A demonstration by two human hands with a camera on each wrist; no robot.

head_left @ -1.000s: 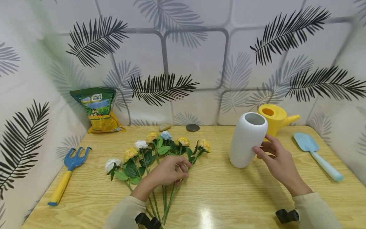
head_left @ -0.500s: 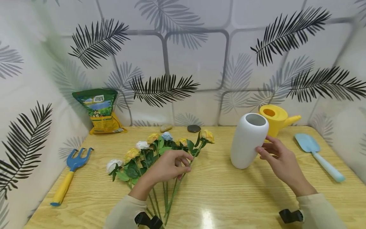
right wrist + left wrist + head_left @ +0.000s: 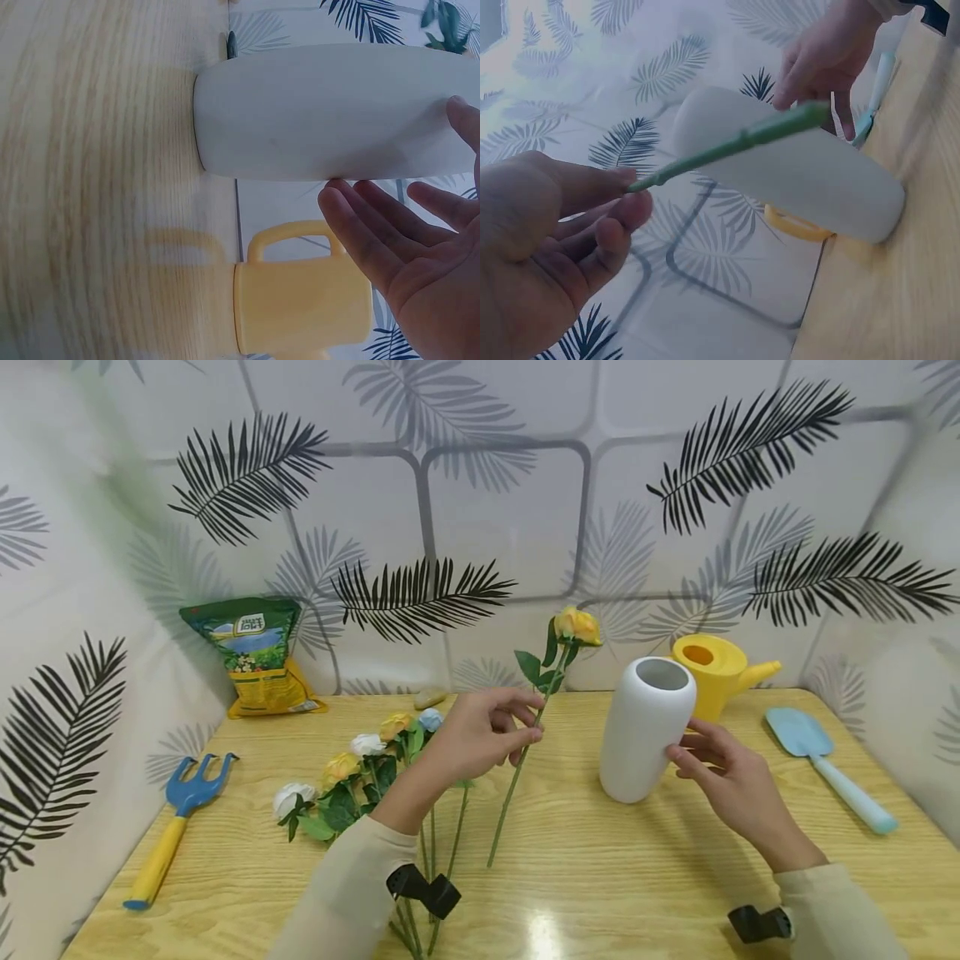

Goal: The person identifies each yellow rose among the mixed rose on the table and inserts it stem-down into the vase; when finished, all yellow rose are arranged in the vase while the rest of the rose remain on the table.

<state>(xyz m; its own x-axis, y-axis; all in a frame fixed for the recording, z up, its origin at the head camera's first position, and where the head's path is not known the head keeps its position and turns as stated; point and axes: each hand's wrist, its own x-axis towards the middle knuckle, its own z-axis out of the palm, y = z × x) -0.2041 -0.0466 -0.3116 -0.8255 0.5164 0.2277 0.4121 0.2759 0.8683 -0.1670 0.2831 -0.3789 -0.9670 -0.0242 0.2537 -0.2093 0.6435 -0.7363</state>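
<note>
The left hand pinches the green stem of a yellow rose between thumb and fingertips, the other fingers loosely bent. The rose is lifted above the desk, bloom up and leaning right, to the left of a white vase and apart from it. The vase stands on the desk with its mouth up. The right hand is mostly open, fingers fairly straight, their tips touching the vase's right side and the thumb on its near side. Just behind and right of the vase is a yellow watering can; farther right lies a pale blue trowel. White, yellow and blue roses lie left of centre, partly hidden by the left arm. At far left stands a green-and-yellow bag, with a hand fork nearer.
</note>
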